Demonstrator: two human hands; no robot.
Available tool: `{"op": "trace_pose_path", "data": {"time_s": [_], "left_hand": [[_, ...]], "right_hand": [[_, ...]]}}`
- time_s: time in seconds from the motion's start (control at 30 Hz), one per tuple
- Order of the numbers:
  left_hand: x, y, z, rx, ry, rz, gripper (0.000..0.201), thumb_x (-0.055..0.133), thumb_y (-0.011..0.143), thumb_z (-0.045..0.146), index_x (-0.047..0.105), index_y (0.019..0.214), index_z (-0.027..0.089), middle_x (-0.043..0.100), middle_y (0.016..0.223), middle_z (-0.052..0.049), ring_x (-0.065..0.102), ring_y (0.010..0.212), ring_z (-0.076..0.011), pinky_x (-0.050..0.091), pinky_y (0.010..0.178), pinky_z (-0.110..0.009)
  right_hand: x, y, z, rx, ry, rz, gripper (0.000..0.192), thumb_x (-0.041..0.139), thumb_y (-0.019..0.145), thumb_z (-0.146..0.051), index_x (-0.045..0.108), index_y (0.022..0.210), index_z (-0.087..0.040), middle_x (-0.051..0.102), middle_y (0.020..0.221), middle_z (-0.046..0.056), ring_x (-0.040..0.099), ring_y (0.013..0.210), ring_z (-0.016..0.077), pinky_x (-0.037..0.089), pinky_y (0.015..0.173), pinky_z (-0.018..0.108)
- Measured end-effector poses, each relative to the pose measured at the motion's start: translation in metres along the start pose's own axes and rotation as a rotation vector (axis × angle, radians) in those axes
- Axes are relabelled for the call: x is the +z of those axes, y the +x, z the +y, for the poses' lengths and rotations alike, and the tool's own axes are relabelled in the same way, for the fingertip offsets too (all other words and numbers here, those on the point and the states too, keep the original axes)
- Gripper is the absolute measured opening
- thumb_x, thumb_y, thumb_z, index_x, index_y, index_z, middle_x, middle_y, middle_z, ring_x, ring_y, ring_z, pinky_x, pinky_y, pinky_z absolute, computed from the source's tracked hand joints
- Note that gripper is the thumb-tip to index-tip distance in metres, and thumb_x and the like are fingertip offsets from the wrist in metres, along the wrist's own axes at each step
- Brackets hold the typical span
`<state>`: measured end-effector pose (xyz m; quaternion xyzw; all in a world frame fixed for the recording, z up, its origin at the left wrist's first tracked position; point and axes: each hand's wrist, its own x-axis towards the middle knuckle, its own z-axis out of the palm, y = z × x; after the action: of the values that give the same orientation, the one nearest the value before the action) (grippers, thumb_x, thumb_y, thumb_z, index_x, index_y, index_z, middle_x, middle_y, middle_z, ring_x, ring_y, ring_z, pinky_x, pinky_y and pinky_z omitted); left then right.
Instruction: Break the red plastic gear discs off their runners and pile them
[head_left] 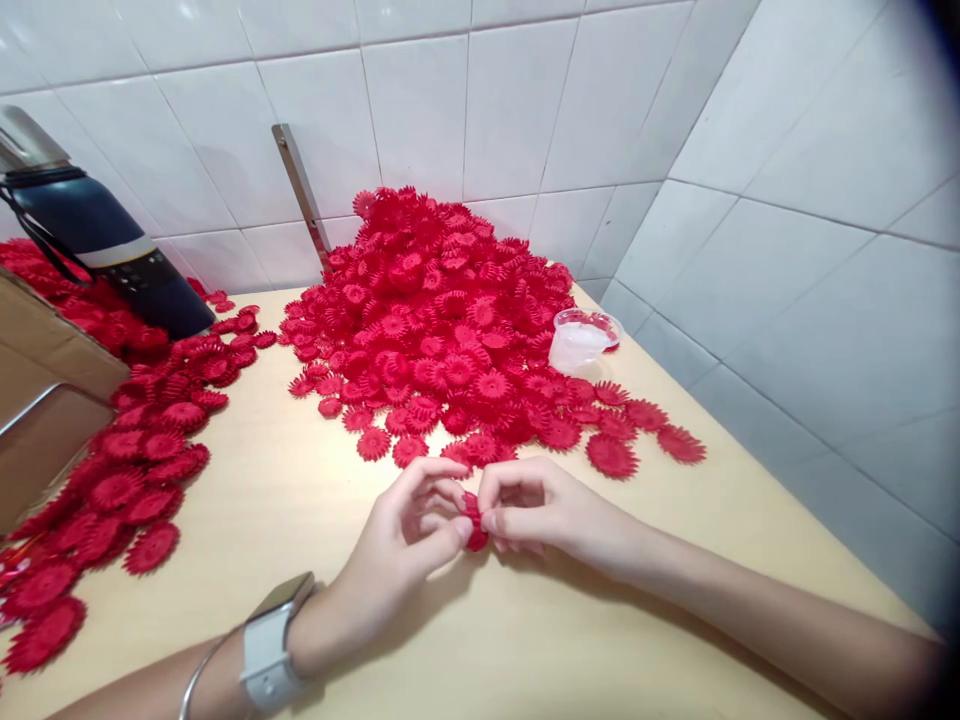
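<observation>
Between my two hands, over the front middle of the table, is a small red fringed flower piece [473, 522]. My left hand [420, 530] pinches it from the left between thumb and fingers. From the right, my right hand [536, 505] has thumb and forefinger closed on its edge; the other fingers curl below, partly hidden. Just beyond my hands begins a large heap of red flower pieces [442, 320], round with jagged petal edges. A few lie loose at its right side, such as one flat red flower [611, 455].
A clear plastic cup [581, 340] stands at the heap's right edge. More red flowers [120, 490] spread along the left, beside a cardboard box [52, 400] and a dark blue flask [112, 240]. A metal strip [300, 190] leans on the tiled wall [420, 110] behind the wooden table [585, 640].
</observation>
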<state>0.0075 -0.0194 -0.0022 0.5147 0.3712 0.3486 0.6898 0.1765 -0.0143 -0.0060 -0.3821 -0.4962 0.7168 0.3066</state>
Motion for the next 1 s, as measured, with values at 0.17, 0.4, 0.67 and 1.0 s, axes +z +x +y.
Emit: {"op": "trace_pose_path", "data": {"time_s": [0.17,0.4,0.67,1.0], "left_hand": [[0.003,0.000,-0.001,-0.045,-0.003,0.025,0.023,0.058,0.074,0.016,0.050,0.095,0.020,0.057,0.079,0.000,0.058,0.069,-0.0128,0.046,0.063,-0.025],[0.003,0.000,0.001,-0.022,0.103,0.168,0.016,0.059,0.070,0.013,0.051,0.083,0.018,0.057,0.074,0.001,0.055,0.067,-0.0115,0.044,0.062,-0.023],[0.001,0.007,0.003,-0.020,0.063,0.328,0.016,0.062,0.066,0.011,0.051,0.076,0.017,0.054,0.066,0.003,0.053,0.064,-0.0097,0.044,0.060,-0.021],[0.005,0.002,0.005,-0.005,0.022,0.229,0.017,0.064,0.068,0.012,0.052,0.079,0.018,0.063,0.073,0.002,0.061,0.071,-0.0122,0.048,0.066,-0.024]], "right_hand": [[0.006,-0.003,-0.002,-0.051,-0.089,0.007,0.010,0.051,0.070,-0.012,0.053,0.060,-0.014,0.050,0.051,-0.003,0.041,0.047,0.0067,0.030,0.044,0.019],[-0.003,-0.003,-0.007,-0.101,-0.381,0.100,0.014,0.050,0.068,-0.009,0.055,0.057,-0.015,0.051,0.051,-0.003,0.043,0.049,0.0084,0.032,0.046,0.019],[-0.025,-0.003,-0.023,-0.149,-0.384,0.503,0.018,0.053,0.074,-0.023,0.049,0.057,-0.017,0.044,0.050,-0.004,0.039,0.044,0.0081,0.028,0.040,0.020],[0.003,-0.006,-0.007,-0.117,-0.432,0.200,0.023,0.056,0.076,-0.033,0.055,0.063,-0.015,0.050,0.054,-0.002,0.042,0.048,0.0085,0.030,0.043,0.020]]}}
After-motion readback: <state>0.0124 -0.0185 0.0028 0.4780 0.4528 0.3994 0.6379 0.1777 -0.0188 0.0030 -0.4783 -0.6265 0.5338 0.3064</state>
